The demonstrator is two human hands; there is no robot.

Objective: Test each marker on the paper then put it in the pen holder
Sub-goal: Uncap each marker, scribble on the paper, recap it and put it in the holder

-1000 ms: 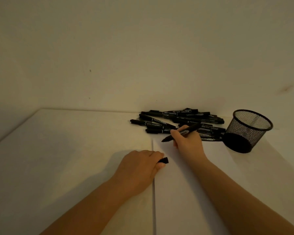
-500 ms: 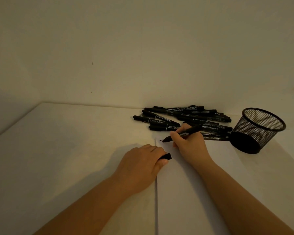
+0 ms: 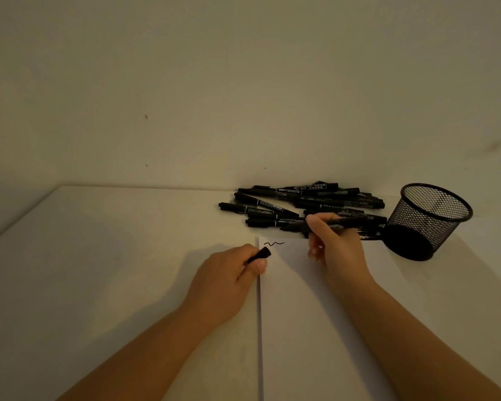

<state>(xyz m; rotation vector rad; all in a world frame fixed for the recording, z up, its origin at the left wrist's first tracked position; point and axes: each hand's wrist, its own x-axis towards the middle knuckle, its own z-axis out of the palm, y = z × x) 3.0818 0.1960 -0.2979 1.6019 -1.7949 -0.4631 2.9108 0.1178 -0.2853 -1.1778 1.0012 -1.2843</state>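
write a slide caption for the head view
Right hand holds uncapped marker, squiggle on paper, left hand holding cap.

The right hand point(image 3: 334, 250) holds a black marker point(image 3: 324, 224) lying almost flat, its tip pointing left, lifted off the paper point(image 3: 315, 328). Near the far left corner of the paper is a small black wavy line point(image 3: 273, 243). The left hand point(image 3: 229, 282) rests at the left edge of the paper and pinches the marker's cap point(image 3: 261, 254). A pile of black markers point(image 3: 301, 204) lies at the back edge of the table point(image 3: 98, 256), against the wall. A black mesh pen holder point(image 3: 428, 221) stands just right of the pile.
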